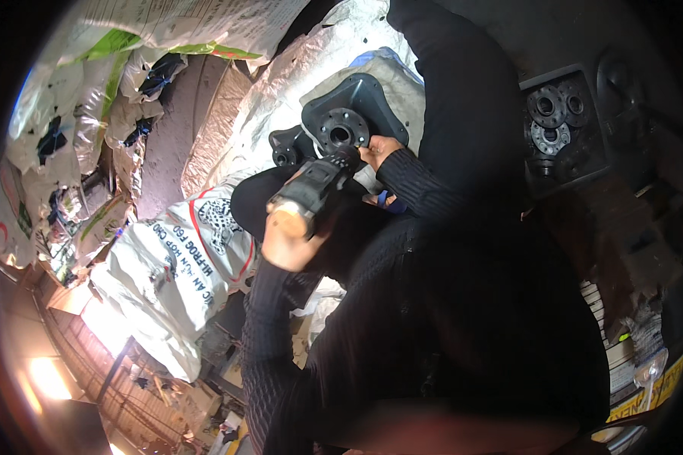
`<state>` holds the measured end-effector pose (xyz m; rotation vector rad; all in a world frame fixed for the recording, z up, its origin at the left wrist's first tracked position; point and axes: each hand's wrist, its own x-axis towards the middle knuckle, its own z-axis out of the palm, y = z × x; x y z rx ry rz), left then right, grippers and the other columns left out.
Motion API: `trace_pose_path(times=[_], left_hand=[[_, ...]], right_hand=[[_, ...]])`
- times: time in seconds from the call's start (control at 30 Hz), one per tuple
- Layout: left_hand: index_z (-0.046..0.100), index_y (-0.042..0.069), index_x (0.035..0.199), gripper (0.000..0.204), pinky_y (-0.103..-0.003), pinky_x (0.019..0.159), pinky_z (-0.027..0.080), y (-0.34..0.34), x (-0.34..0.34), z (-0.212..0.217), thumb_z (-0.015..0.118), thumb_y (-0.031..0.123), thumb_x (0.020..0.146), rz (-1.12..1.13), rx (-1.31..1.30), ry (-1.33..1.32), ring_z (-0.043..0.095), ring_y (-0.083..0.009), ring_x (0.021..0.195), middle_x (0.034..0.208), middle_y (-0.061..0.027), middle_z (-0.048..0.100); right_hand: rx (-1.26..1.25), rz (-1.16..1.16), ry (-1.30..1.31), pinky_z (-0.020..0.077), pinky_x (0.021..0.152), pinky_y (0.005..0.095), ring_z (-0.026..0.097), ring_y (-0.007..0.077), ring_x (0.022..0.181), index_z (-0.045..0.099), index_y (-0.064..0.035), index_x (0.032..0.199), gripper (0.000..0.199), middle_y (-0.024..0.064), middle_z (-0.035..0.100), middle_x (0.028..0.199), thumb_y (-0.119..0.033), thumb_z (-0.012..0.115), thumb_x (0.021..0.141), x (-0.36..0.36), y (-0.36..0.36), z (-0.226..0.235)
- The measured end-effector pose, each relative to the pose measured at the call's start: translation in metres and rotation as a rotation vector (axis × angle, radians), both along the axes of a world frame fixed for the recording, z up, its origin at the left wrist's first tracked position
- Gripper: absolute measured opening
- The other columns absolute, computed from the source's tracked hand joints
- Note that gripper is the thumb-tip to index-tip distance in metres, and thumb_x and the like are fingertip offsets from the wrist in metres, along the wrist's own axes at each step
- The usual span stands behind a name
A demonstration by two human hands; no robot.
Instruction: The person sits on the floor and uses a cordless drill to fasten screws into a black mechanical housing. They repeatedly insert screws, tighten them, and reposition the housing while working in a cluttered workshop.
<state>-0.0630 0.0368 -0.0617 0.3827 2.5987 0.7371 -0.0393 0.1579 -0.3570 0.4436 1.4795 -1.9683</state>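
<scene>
My left hand (pixel 284 246) is wrapped round the grip and rear of a dark cordless drill (pixel 320 184). The drill points away from me, its front end at the lower rim of a round black flange (pixel 340 127) with a centre hole and several small bolt holes. That flange stands on a black squarish plate with rounded corners (pixel 379 114). Beside the drill's tip, my right hand (pixel 381 151) has its fingers pinched together at the flange's edge; whatever they hold is too small to make out. A smaller black flanged part (pixel 284 155) lies left of the flange.
White woven sacking (pixel 262 102) lies under the parts. A printed white sack (pixel 178 265) is at the left, near a heap of torn plastic bags (pixel 91 114). On the right, a dark tray (pixel 592 155) holds several round flanges (pixel 550 136). My dark-clothed legs frame the work.
</scene>
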Motion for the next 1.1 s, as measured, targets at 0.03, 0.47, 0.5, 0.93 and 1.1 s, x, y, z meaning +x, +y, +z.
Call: trace_pose_path(times=[0.03,0.47,0.5,0.93,1.1], left_hand=[[0.054,0.001,0.119,0.050,-0.035,0.093,0.047,-0.003,0.011,0.005,0.070,0.009,0.072,0.047,0.077,-0.039,0.061,-0.0262,0.104,0.110,-0.0139,0.063],[0.022,0.005,0.146,0.089,-0.037,0.096,0.042,-0.060,0.178,-0.012,0.071,0.012,0.073,0.403,0.331,-0.038,0.047,-0.0297,0.122,0.136,-0.0241,0.043],[0.020,0.003,0.146,0.088,-0.035,0.096,0.041,-0.070,0.175,-0.010,0.072,0.015,0.076,0.685,0.565,-0.048,0.048,-0.0252,0.121,0.138,-0.0223,0.042],[0.064,-0.004,0.100,0.038,-0.039,0.076,0.049,-0.245,0.258,-0.089,0.064,0.029,0.082,1.315,-0.054,0.028,0.067,-0.0330,0.085,0.092,-0.0229,0.067],[0.061,0.005,0.119,0.050,-0.039,0.091,0.044,-0.219,0.248,-0.146,0.066,0.037,0.081,1.123,-0.201,-0.205,0.062,-0.0305,0.101,0.100,-0.0181,0.067]], right_hand=[[0.064,0.067,-0.056,0.0464,0.072,0.0250,0.058,0.0078,0.080,0.067,0.0002,0.097,0.018,0.0016,0.067,0.085,-0.015,0.067,0.087,-0.002,0.004,-0.004],[-0.409,0.189,0.198,0.0220,0.034,0.0211,0.028,0.0032,0.038,0.057,-0.0092,0.086,0.011,-0.0054,0.042,0.055,-0.018,0.062,0.091,-0.050,0.053,0.127],[-0.485,0.291,0.238,0.0232,0.034,0.0203,0.028,0.0034,0.039,0.058,-0.0067,0.095,0.011,-0.0042,0.044,0.058,-0.018,0.059,0.093,-0.055,0.044,0.149],[-0.398,0.384,-0.108,0.0186,0.036,0.0187,0.023,0.0023,0.044,0.049,-0.0032,0.132,0.042,-0.0074,0.026,0.060,-0.026,0.051,0.097,-0.046,-0.057,0.192],[-0.216,0.122,-0.306,0.0217,0.032,0.0201,0.027,0.0041,0.043,0.052,-0.0094,0.129,0.036,-0.0063,0.037,0.065,-0.021,0.056,0.094,-0.073,-0.004,0.188]])
